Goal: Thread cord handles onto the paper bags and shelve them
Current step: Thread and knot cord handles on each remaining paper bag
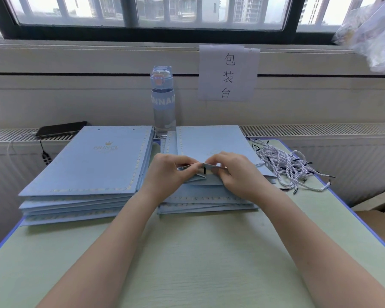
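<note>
Two stacks of flat, pale blue paper bags lie side by side on the green table (187, 252) in front of me, the left stack (87, 170) thicker than the right stack (209, 200). Both of my hands meet over the right one, at the near edge of the top bag (211, 141), which is lifted and folded open a little there. My left hand (165, 172) has its fingers curled and pinches that raised paper edge from the left. My right hand (233, 172) pinches it from the right, fingertips bent down onto the fold. Between the two hands a short black cord tip (204, 170) stands upright against the paper; I cannot tell which fingers hold it. The pile of cords (285, 163), white twisted lengths with black ends, lies loose on the table just right of the right stack. Behind the stacks a water bottle (162, 101) stands upright against the wall, a paper sign (228, 73) hangs to its right, and a dark phone (60, 128) rests on the radiator ledge at the far left.
</note>
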Demonstrator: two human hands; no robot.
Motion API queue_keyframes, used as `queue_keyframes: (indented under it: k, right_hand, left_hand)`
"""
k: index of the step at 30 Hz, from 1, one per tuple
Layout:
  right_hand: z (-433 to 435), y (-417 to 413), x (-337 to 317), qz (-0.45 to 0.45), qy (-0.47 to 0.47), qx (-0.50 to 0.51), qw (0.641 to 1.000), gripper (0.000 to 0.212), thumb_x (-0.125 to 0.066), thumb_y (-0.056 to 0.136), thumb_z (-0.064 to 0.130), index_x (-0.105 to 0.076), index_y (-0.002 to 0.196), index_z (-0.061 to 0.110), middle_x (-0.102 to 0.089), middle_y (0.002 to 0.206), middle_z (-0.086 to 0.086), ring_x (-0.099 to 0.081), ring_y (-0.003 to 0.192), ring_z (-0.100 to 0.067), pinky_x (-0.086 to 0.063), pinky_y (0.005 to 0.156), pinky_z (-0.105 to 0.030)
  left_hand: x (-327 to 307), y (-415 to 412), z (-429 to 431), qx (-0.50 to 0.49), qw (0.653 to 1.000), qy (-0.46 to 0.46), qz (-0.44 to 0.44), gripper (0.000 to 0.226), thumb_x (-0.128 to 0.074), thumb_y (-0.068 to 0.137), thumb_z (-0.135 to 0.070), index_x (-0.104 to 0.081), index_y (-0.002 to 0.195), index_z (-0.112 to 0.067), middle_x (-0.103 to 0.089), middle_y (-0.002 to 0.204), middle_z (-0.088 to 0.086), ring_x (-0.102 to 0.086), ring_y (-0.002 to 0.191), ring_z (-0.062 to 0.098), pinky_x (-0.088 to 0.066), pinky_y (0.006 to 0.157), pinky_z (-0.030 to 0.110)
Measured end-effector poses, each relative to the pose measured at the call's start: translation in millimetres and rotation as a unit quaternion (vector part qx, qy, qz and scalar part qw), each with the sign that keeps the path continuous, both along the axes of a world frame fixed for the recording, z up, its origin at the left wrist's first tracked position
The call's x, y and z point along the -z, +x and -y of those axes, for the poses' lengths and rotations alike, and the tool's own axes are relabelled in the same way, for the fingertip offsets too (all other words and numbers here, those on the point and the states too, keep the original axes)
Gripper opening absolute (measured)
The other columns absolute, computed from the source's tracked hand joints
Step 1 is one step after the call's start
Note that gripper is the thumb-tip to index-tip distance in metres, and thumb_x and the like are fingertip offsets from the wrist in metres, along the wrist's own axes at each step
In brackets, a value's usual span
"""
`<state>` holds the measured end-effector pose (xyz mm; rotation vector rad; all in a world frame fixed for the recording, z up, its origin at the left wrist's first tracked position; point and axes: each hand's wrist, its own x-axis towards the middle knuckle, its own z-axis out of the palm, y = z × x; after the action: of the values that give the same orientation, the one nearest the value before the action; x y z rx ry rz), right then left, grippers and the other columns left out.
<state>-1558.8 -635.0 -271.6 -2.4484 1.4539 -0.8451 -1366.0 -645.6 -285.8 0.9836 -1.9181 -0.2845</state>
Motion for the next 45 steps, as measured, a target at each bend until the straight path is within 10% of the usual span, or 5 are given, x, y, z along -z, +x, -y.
queue_keyframes:
  k: [20,26,38,41,45]
  right_hand:
    - [2.1,-2.9,3.6,-0.031,-0.193,-0.052,0.979,0.015,-0.068,0.075,0.015,-0.071,0.088,0.023,-0.065,0.092,0.003,-0.063,0.070,-0.020,-0.051,0.050,-0.033]
    - [2.8,-2.9,5.0,-0.035,-0.254,-0.046,0.965,0.014,-0.062,0.085,0.032,-0.072,0.078,0.025,-0.064,0.083,0.004,-0.059,0.062,-0.016,-0.047,0.043,-0.029]
    - [5.6,-22.9,-5.0,0.107,-0.062,-0.024,0.992,0.028,-0.053,0.075,0.017,-0.057,0.101,0.025,-0.065,0.104,0.007,-0.058,0.099,-0.007,-0.049,0.086,-0.034]
    - [2.0,-22.2,-9.6,0.049,0.064,-0.031,0.996,0.049,-0.046,0.082,0.016,-0.045,0.129,0.030,-0.050,0.133,0.010,-0.040,0.122,-0.002,-0.030,0.098,-0.022]
    - [4.1,-16.6,-3.1,-0.006,0.107,-0.041,0.993,0.043,-0.051,0.096,0.023,-0.042,0.139,0.025,-0.054,0.121,0.013,-0.046,0.110,-0.004,-0.032,0.090,-0.017]
  left_hand:
    - [-3.9,-4.2,-4.2,-0.011,0.994,0.092,-0.065,0.007,-0.072,0.083,-0.022,-0.078,0.085,-0.018,-0.072,0.071,-0.010,-0.066,0.065,0.007,-0.056,0.064,0.037]
    - [-5.2,-3.8,-4.2,-0.014,0.990,0.113,-0.077,0.008,-0.071,0.084,-0.017,-0.078,0.087,-0.014,-0.070,0.070,-0.014,-0.063,0.064,-0.003,-0.050,0.064,0.019]
    - [-11.0,6.4,-2.1,-0.033,0.993,0.076,-0.088,0.006,-0.073,0.082,-0.017,-0.077,0.086,-0.014,-0.070,0.075,-0.014,-0.063,0.070,-0.002,-0.049,0.072,0.013]
    - [-13.9,12.4,-5.6,-0.006,0.999,0.041,-0.020,0.008,-0.076,0.079,-0.017,-0.078,0.086,-0.013,-0.070,0.072,-0.012,-0.060,0.064,-0.003,-0.042,0.066,0.008]
    - [-20.2,27.1,-4.5,-0.010,0.999,0.002,0.050,0.010,-0.079,0.075,-0.017,-0.078,0.083,-0.011,-0.071,0.073,-0.006,-0.056,0.057,-0.013,-0.039,0.059,0.002]
